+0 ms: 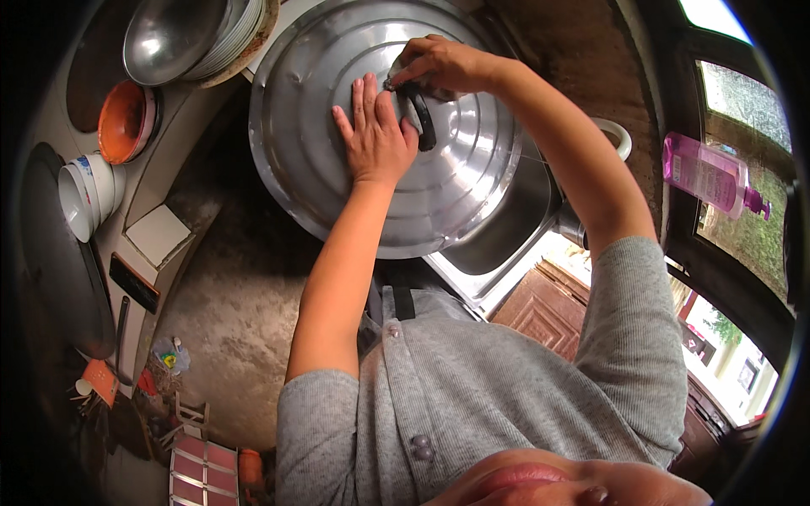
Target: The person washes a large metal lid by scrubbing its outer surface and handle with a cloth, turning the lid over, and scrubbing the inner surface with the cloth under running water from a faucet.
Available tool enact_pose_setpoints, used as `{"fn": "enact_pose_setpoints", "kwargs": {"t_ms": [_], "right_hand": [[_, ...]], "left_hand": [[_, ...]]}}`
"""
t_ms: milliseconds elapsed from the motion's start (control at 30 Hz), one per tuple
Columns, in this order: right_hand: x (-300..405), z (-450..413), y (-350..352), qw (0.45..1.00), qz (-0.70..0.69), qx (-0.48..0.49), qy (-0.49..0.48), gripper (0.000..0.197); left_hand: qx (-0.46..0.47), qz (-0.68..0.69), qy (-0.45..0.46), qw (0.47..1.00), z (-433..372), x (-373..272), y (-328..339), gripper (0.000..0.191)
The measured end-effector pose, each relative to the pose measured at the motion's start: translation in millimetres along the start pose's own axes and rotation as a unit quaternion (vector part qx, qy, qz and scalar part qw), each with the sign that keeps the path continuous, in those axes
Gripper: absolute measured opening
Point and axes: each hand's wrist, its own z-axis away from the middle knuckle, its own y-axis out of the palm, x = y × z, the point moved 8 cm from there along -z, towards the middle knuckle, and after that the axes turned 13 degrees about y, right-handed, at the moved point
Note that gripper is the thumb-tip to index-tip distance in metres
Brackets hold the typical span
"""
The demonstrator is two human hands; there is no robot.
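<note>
A large round metal lid (pixel 304 145) with concentric ridges and a black handle (pixel 423 120) lies before me, partly over a stainless steel sink (pixel 506 234). My left hand (pixel 380 133) rests palm down on it, fingers spread, the thumb beside the handle. At the handle's far end, my right hand (pixel 443 63) presses a greyish scrubber (pixel 392 79) against the metal. The fingers hide most of the scrubber, so its exact kind is unclear.
At left, a metal bowl (pixel 171 44), stacked plates (pixel 237 38), an orange bowl (pixel 123 123) and white bowls (pixel 82 196) stand along a counter, near a large dark pan (pixel 57 253). A pink pump bottle (pixel 705 177) stands by the window at right.
</note>
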Motion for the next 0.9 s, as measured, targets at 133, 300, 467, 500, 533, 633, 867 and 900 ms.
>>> {"fn": "enact_pose_setpoints", "kwargs": {"t_ms": [133, 300, 467, 500, 533, 633, 867, 900], "right_hand": [[-26.0, 4.8, -6.9, 0.999, -0.012, 0.032, 0.029, 0.046], [-0.2, -0.5, -1.5, 0.999, -0.001, -0.019, -0.044, 0.047], [-21.1, 4.1, -2.3, 1.000, -0.011, -0.002, 0.011, 0.046], [-15.5, 3.3, -3.1, 1.000, -0.012, -0.021, 0.014, 0.047], [-2.3, -1.6, 0.1, 1.000, -0.008, -0.018, -0.013, 0.046], [-15.6, 1.5, -0.2, 1.000, 0.001, 0.007, 0.003, 0.045], [-10.4, 2.5, -0.8, 1.000, -0.011, -0.013, -0.011, 0.043], [-13.9, 2.8, -1.4, 1.000, -0.010, -0.008, -0.017, 0.042]], "left_hand": [[0.002, 0.005, -0.003, 1.000, -1.2, -2.2, 1.6, 0.048], [-0.014, 0.005, 0.002, 1.000, -0.8, -1.8, -4.7, 0.047], [-0.010, 0.000, -0.002, 1.000, -2.1, -0.5, -1.8, 0.047], [-0.015, -0.001, 0.002, 1.000, -2.8, -1.2, -2.7, 0.047], [-0.010, 0.001, 0.002, 1.000, -2.9, -0.5, -3.1, 0.046], [-0.003, 0.010, -0.006, 1.000, 0.3, 0.2, 0.8, 0.047], [-0.007, 0.008, -0.001, 1.000, -0.8, -1.5, -0.7, 0.047], [0.001, 0.011, -0.005, 1.000, -0.6, 0.1, 0.9, 0.046]]}}
